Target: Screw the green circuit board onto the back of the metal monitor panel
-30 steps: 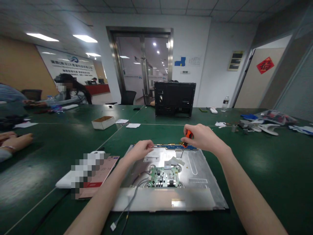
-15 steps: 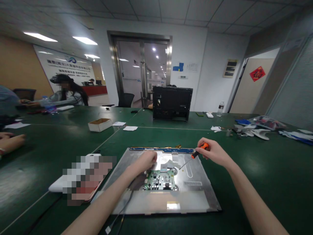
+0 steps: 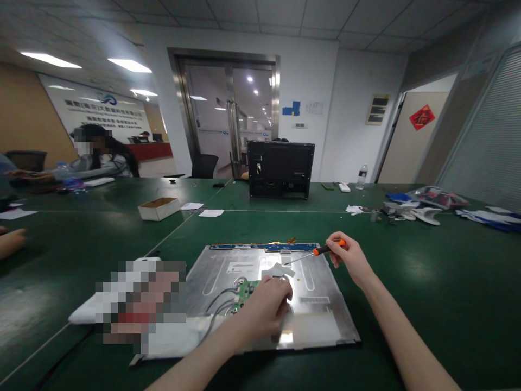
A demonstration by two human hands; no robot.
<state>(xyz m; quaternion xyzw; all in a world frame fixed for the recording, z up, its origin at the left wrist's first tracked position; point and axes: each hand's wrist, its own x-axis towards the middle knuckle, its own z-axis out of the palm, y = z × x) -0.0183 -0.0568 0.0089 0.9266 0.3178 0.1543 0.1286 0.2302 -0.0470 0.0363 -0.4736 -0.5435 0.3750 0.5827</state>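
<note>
A flat metal-backed display panel (image 3: 340, 320) lies on the green table in front of me, with a narrow blue circuit strip (image 3: 248, 247) along its far edge. My left hand (image 3: 271, 301) is over the green circuit board (image 3: 244, 289) at the panel's middle, its fingers curled down; what they grip is hidden. Cables (image 3: 220, 296) run from the board's left side. In my right hand (image 3: 352, 259), an orange-and-black screwdriver (image 3: 321, 250) points left, its tip close to a pale, loose film (image 3: 279, 270) just beyond the board.
Left of the panel is a white object (image 3: 79, 312), partly blurred out. Farther off stand an open white box (image 3: 158, 212), paper sheets (image 3: 211, 213) and a black monitor housing (image 3: 280, 171). Assorted parts (image 3: 407, 212) and a bottle (image 3: 362, 177) are at right. A co-worker's hand (image 3: 12, 243) shows at far left.
My left hand has moved right and nearer me, from the board's far left corner to over the board, covering much of it. The screwdriver now lies flatter, its tip farther left and away from me.
</note>
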